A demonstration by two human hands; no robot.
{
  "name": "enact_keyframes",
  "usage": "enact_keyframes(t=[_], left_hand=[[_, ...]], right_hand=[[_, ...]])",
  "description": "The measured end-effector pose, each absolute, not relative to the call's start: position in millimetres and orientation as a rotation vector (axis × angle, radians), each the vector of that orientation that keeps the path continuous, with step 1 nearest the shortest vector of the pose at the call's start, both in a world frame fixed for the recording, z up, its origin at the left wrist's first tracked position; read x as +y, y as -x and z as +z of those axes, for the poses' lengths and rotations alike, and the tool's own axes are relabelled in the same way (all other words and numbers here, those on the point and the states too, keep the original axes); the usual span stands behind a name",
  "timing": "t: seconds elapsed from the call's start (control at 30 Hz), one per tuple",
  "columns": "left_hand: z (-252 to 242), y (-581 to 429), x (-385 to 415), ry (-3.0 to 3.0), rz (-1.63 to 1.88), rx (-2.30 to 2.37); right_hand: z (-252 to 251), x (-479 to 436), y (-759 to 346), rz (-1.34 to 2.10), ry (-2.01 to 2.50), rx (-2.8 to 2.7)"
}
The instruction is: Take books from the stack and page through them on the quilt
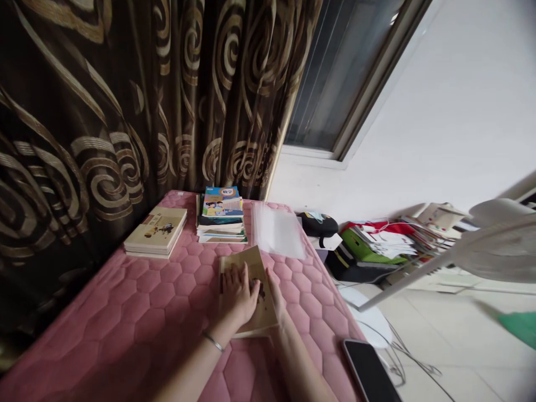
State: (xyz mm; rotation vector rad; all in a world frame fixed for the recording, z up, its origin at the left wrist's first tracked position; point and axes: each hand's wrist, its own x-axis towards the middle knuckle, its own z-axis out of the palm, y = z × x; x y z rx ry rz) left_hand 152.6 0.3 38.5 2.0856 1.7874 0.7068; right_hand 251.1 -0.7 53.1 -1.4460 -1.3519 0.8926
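Note:
A cream-coloured book (262, 318) with a small dark picture on its cover lies in front of me on the pink quilted mattress. It is turned slightly, and another cream cover or edge shows beneath it at the left and bottom. My left hand (238, 290), with a bangle on the wrist, rests flat across the cover, fingers stretched and thumb apart. Along the book's right edge is my right hand (276, 296), its visible fingers straight against the side; its thumb is hidden. A stack of similar cream books (157, 231) sits to the far left.
Behind the book, a pile of books (221, 215) has a blue illustrated one on top. Beside it lie translucent sheets (278, 231). A phone (371, 371) rests at the mattress's right edge (330, 324). A white fan (494, 245), cables and piled items stand to the right.

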Motion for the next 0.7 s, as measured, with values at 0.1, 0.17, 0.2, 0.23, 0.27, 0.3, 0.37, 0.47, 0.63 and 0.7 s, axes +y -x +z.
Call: enact_keyframes(t=[0.1,0.17,0.2,0.23,0.27,0.3,0.37,0.47,0.63,0.7], left_hand=[[37.0,-156.6,-1.6,-2.160,0.639,1.846],[36.6,-157.5,-2.5,-2.203,0.622,1.859],[36.6,-157.9,-3.0,-2.227,0.613,1.861],[36.6,-158.3,-3.8,-2.252,0.599,1.862],[36.6,-158.8,-4.6,-2.273,0.584,1.864],[36.6,-159.2,-5.5,-2.289,0.572,1.866],[35.9,-159.2,-6.8,-2.314,0.564,1.864],[33.1,-153.8,-6.9,-2.351,0.573,1.837],[28.4,-127.7,-5.8,-2.290,0.607,1.882],[28.5,-116.7,-5.6,-2.199,0.661,1.945]], right_hand=[[57.8,-3.5,-271.5,1.017,1.508,-1.282],[57.7,-4.0,-276.7,1.085,1.530,-1.295],[56.4,-3.9,-277.5,1.064,1.544,-1.321],[54.5,-3.7,-277.4,1.002,1.571,-1.351],[52.1,-3.6,-276.8,0.914,1.613,-1.381],[49.5,-3.7,-276.0,0.814,1.673,-1.410],[44.7,-4.8,-274.6,0.645,1.806,-1.473],[40.7,-8.2,-274.2,0.531,1.943,-1.585],[41.3,-12.5,-272.8,0.449,2.106,-1.689],[42.1,-12.9,-271.4,0.461,2.170,-1.710]])
